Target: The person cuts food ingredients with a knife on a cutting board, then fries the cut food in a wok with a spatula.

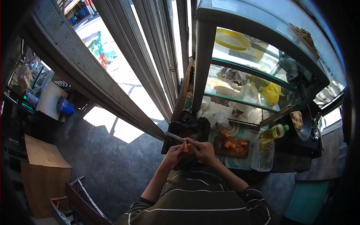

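Note:
In the head view, my left hand (174,156) is closed around a piece of orange carrot (186,146) in front of my body. My right hand (203,151) meets it there, gripping a knife (175,137) whose blade points up and to the left. The knife's handle is hidden by my fingers. Just beyond both hands lies a black plastic bag (200,126), its contents too dark to tell. To the right, a brown cutting board (220,149) carries several cut carrot pieces (233,145).
A clear plastic container (262,162) and a green-capped bottle (275,132) stand right of the board. Behind rises a glass display case (204,60) with bags inside. A pan (305,125) sits at far right. Folding metal shutters (112,80) rise at left; a blue bucket (65,106) stands farther off.

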### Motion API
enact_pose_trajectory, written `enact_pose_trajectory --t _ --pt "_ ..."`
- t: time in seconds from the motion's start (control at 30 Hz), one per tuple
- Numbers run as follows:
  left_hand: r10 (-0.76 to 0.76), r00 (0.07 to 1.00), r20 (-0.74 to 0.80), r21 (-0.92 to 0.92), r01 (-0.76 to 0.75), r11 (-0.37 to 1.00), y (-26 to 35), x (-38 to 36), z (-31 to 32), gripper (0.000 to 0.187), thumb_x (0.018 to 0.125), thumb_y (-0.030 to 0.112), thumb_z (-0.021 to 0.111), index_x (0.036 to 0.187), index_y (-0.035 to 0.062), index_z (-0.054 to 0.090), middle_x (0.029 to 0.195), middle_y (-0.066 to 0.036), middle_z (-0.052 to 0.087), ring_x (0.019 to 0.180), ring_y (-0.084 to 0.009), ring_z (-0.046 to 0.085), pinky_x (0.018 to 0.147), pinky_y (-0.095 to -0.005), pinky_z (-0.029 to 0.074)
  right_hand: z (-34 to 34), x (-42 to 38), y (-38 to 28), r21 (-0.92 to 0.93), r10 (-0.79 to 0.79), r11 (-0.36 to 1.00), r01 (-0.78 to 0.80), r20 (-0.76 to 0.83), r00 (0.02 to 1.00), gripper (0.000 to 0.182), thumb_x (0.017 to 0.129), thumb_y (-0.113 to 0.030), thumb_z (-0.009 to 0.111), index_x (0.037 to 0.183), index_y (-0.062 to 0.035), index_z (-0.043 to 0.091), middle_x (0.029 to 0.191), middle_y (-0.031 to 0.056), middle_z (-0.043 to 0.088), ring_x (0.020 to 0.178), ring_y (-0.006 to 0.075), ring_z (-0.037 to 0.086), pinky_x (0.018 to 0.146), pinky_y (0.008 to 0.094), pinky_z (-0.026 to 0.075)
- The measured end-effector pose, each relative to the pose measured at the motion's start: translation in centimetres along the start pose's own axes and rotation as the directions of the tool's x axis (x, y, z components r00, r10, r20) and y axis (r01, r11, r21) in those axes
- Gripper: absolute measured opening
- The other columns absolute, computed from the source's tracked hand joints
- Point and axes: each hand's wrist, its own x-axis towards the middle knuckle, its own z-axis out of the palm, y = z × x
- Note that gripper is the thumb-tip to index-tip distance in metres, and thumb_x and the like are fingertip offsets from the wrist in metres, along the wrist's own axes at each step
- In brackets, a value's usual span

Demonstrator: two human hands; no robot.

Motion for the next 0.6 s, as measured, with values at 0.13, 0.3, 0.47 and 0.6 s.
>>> enact_pose_trajectory --t 0.13,0.3,0.47,0.6 --pt "-0.034 0.998 -0.051 -0.139 0.027 0.99 0.1 -0.3 0.5 0.034 0.087 0.026 0.045 0.103 -0.0031 0.05 0.092 -0.009 0.056 0.086 -0.0175 0.056 0.078 -0.0324 0.047 2.0 0.4 2.0 0.622 0.139 0.762 -0.18 0.114 0.984 0.037 0.087 -0.032 0.043 0.12 -0.015 0.045 0.058 0.0009 0.05 0.041 0.0085 0.04 0.04 0.0221 0.033" --pt "0.088 0.963 -0.254 -0.224 -0.147 0.963 1.4 -0.7 -0.6 0.029 0.087 0.018 0.044 0.104 -0.0044 0.05 0.087 -0.009 0.056 0.075 -0.0177 0.058 0.071 -0.0296 0.05 1.2 -0.2 1.8 0.635 0.257 0.415 -0.652 0.606 0.753 0.043 0.09 -0.036 0.035 0.127 -0.0128 0.034 0.061 -0.0026 0.044 0.044 0.0042 0.036 0.04 0.0168 0.029" --pt "0.2 0.924 -0.326 0.094 -0.179 0.979 1.0 -0.1 -1.4 0.03 0.086 0.023 0.048 0.102 -0.0025 0.053 0.089 -0.008 0.058 0.074 -0.0135 0.058 0.068 -0.0239 0.048 1.8 -0.8 1.6 0.592 0.292 0.359 -0.721 0.663 0.689 0.043 0.09 -0.036 0.035 0.127 -0.0129 0.033 0.059 -0.0022 0.041 0.044 0.0051 0.035 0.04 0.0168 0.029" --pt "0.169 0.926 -0.337 0.079 -0.151 0.985 0.9 0.2 -0.5 0.03 0.087 0.025 0.046 0.1 -0.0009 0.055 0.085 -0.005 0.059 0.07 -0.0097 0.056 0.064 -0.021 0.047 2.7 -0.8 2.2 0.614 0.254 0.661 -0.431 0.357 0.899 0.047 0.088 -0.034 0.04 0.13 -0.0135 0.029 0.054 -0.0011 0.042 0.044 0.0071 0.037 0.041 0.0201 0.03"
